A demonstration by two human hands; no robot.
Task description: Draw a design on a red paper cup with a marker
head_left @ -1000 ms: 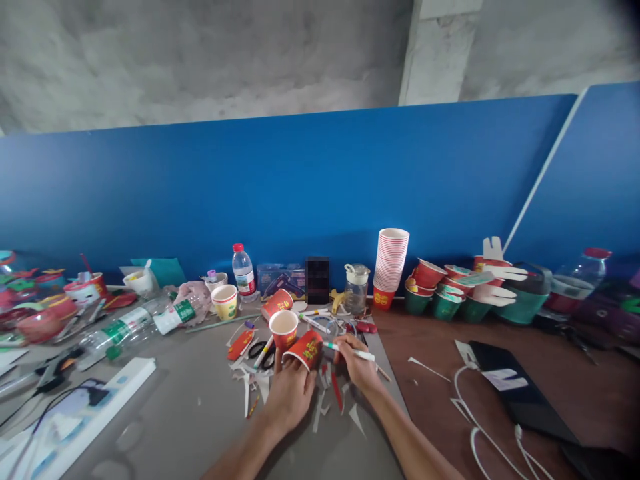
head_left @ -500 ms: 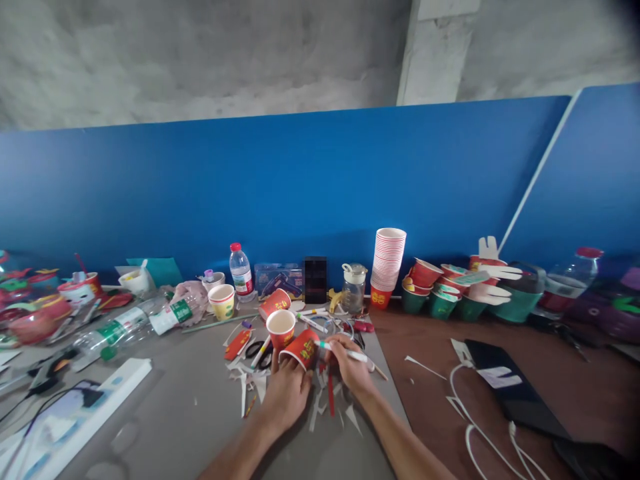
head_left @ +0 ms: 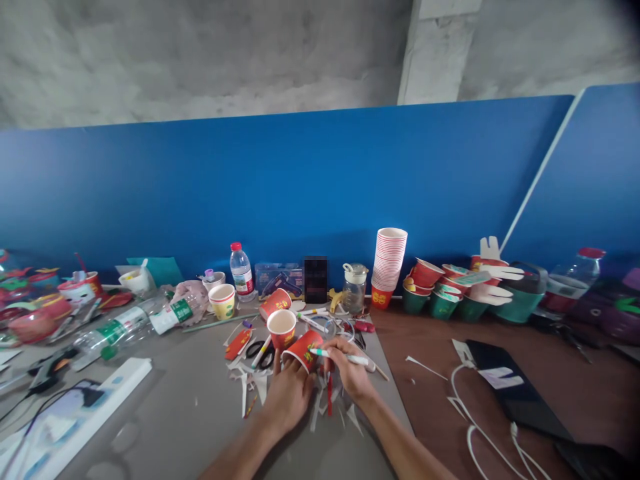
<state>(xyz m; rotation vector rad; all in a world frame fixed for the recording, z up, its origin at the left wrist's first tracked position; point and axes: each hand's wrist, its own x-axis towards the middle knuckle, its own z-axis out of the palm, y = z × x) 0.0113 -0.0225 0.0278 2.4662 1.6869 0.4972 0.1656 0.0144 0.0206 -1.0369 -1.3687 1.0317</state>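
Observation:
A red paper cup (head_left: 303, 350) with yellow print lies tilted on its side, its mouth toward me. My left hand (head_left: 290, 393) is closed on it, some fingers inside the mouth and out of sight. In my right hand (head_left: 349, 370) is a white marker pen (head_left: 345, 357) with a green tip end, pinched between the fingers. The pen's tip is at the printed side of the cup; whether it touches I cannot tell. Just behind stands another red paper cup (head_left: 281, 327), upright. Scissors (head_left: 260, 353) and paper scraps (head_left: 261, 385) lie left of my hands.
A tall stack of paper cups (head_left: 389, 260) and a glass jar (head_left: 355, 290) stand at the back. Plastic bottles (head_left: 117, 330) and a white power strip (head_left: 100, 417) lie left. Cut cups (head_left: 425, 277) line the right back, with a black tablet-like slab (head_left: 520, 387) and white cable nearer.
The held cup has shifted slightly right. My right hand has brought the pen slightly left and lower, its tip now over the cup's printed side.

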